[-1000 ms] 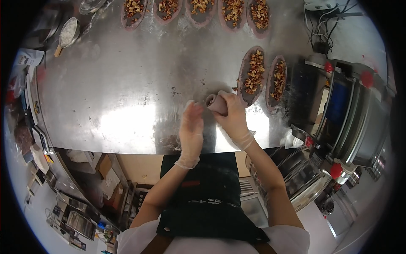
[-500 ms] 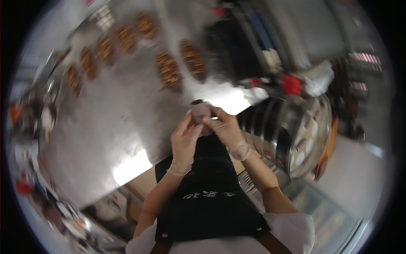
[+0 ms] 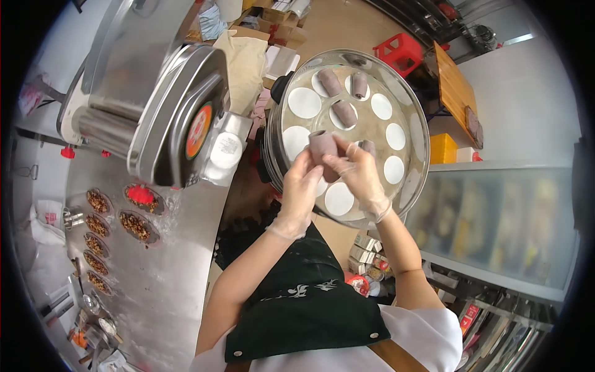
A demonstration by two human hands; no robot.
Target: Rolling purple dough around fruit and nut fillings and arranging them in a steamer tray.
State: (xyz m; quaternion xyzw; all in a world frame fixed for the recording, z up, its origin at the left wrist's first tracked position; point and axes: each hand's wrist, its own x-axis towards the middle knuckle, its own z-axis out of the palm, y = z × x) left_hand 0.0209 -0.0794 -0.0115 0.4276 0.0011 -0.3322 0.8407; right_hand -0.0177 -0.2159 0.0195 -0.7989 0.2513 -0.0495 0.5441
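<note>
Both my hands, in clear thin gloves, hold a purplish-brown rolled piece of dough (image 3: 323, 149) upright over a large round metal steamer (image 3: 423, 139). My left hand (image 3: 300, 193) grips its left side, and the fingers of my right hand (image 3: 361, 177) are closed on its right side. White paper rounds (image 3: 380, 106) are spread across the steamer's surface. Several similar dough rolls lie on rounds there, one of them a far roll (image 3: 330, 82). Another roll (image 3: 368, 147) is partly hidden behind my right hand.
Left is a metal worktable (image 3: 176, 266) bearing flat oval dough pieces topped with brown filling (image 3: 137, 226). A large metal machine (image 3: 180, 111) stands at its far end, with a stack of white paper rounds (image 3: 227, 149) beside it. A red stool (image 3: 396, 54) stands beyond the steamer.
My view and hands have swung right, from the worktable to over the steamer. The dough roll stays in both hands.
</note>
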